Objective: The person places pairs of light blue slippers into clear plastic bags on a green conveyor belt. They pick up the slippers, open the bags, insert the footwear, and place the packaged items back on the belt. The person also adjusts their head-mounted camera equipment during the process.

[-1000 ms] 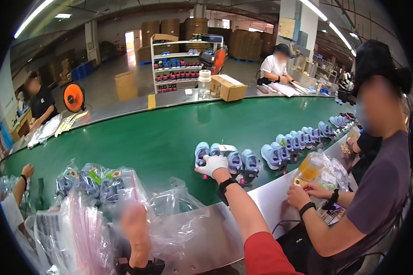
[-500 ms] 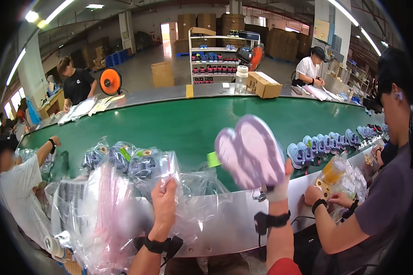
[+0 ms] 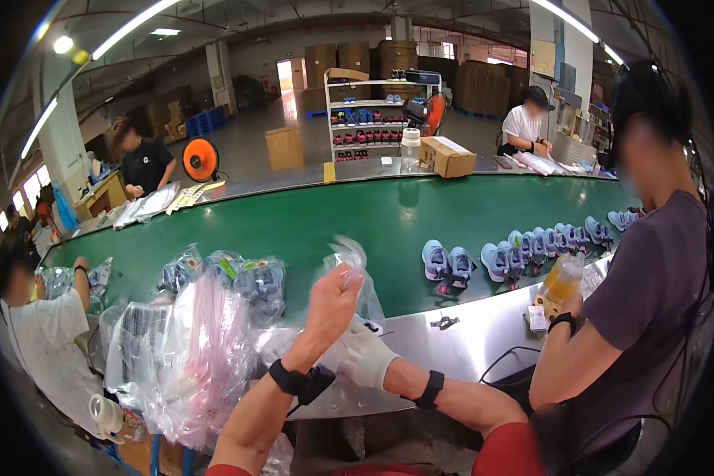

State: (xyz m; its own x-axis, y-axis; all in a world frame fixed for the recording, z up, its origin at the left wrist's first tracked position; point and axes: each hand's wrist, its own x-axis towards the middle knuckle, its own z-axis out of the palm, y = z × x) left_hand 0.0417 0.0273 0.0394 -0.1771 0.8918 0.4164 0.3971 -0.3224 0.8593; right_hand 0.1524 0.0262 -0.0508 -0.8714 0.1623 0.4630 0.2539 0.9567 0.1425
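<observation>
My bare left hand (image 3: 333, 305) is closed around the bunched top of a clear plastic bag (image 3: 369, 297), held up over the near edge of the green belt. My right hand (image 3: 366, 358), in a white glove, is against the lower part of this bag, just below my left wrist. Its fingers are largely hidden by the left hand and the film, and I cannot make out what is inside the bag. Left of my hands lies a big pile of clear and pinkish plastic bags (image 3: 202, 349). Behind it, bagged shoes (image 3: 258, 282) rest on the belt.
A pair of light blue shoes (image 3: 448, 263) stands on the green belt (image 3: 317, 210), with a row of similar shoes (image 3: 531, 247) to its right. A co-worker (image 3: 642, 293) sits close on my right; another (image 3: 40, 325) works at left. A metal ledge (image 3: 420, 349) runs along the near side.
The pair of lilac shoes held up in my right hand is out of sight. Both hands have come together at a clear bag, the left moving right and the right moving down and left.
</observation>
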